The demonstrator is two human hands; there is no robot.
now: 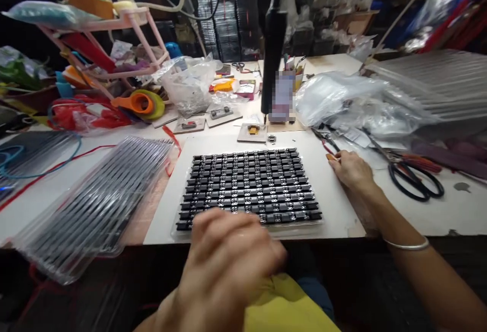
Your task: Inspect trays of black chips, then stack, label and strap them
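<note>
In the foreground my left hand (pixel 228 261) is raised before the near edge of the board tray, blurred, with its fingers curled in; whatever they hold is hidden. On the right side of the white work surface my right hand (pixel 352 170) has its fingers closed at the handles of small pliers (pixel 330 140), whose jaws point away. Between the hands lies a clear tray (pixel 319 224) filled with rows of small black circuit boards (pixel 247 185). Behind it, a small block (pixel 247 139) carries a yellow-gold part (pixel 253 129), beneath a black upright tool (pixel 273 63) with a thin tip.
Large black-handled scissors (pixel 414 180) lie right of my right hand. Stacked clear trays (pixel 95 195) are at left, with a red cord (pixel 64 170). Plastic bags (pixel 353 99) and a pink rack (pixel 148 38) stand farther back. Two small blocks with parts (pixel 224 114) sit behind the tray.
</note>
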